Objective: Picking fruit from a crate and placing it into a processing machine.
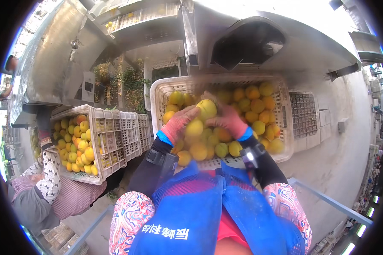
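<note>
In the head view, my left hand [180,121], in a reddish glove, is closed around a yellow-green peach-like fruit [206,109]. My right hand [228,120], gloved alike, is close against the fruit's right side with its thumb below it. Its fingers are blurred, so whether it also grips is unclear. Another yellow fruit [194,127] is just below, blurred, beside my left fingers. Both hands are over a pale plastic crate [287,127] holding many yellow and orange fruits [257,105]. Part of the pile is hidden under my hands.
At left, a co-worker's patterned sleeve [51,172] is beside a tilted crate [97,149] of similar fruit. Sheet-metal machinery with a dark opening [242,44] rises behind my crate. A dark-grated crate [304,111] stands right of it. Blue rails [332,200] flank me.
</note>
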The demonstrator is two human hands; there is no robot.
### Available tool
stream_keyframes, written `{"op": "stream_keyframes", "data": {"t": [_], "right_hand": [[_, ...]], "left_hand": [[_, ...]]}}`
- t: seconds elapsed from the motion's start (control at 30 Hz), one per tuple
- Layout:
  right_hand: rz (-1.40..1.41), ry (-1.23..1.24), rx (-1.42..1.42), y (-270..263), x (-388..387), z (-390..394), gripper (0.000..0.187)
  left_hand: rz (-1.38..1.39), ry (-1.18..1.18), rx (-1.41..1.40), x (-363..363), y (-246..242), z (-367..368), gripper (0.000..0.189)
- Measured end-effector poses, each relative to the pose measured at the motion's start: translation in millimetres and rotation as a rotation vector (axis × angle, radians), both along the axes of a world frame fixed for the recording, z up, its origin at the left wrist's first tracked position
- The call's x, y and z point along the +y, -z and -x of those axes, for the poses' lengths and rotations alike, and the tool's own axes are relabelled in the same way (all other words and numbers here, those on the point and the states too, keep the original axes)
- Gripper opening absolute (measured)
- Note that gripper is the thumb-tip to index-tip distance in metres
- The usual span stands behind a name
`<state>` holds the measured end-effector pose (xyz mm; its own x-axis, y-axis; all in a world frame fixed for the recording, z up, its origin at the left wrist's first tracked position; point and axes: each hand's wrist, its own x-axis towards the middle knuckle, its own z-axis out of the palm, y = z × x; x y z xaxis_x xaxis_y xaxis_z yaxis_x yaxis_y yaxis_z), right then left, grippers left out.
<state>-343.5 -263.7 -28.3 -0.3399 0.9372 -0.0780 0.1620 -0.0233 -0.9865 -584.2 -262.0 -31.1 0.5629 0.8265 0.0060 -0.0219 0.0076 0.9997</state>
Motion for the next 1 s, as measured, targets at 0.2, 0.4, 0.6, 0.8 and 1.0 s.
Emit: {"op": "stream_keyframes", "data": {"t": [0.2,0.4,0.6,0.8,1.0], "right_hand": [[-0.282,0.304,-0.288,-64.7,-20.4,11.7,0.092],[-0.424,0.575,-0.269,-91.9,10.9,18.6,0.084],[-0.806,0.789,-0.912,-64.3,98.2,10.9,0.063],[-0.779,0.708,-0.62,-113.2,107.9,15.4,0.069],[-0.515,0.418,-0.389,-91.0,4.2,60.4,0.091]], "left_hand": [[0.245,-0.076,-0.041,27.3,-54.2,-22.4,0.053],[-0.039,-0.189,0.078,40.9,-52.8,-30.8,0.045],[0.223,-0.167,-0.429,33.3,-26.1,-41.9,0.049],[0.801,-0.035,-1.064,32.3,-40.5,-25.6,0.045],[0.199,-0.142,-0.497,24.7,-53.7,-39.7,0.046]]}}
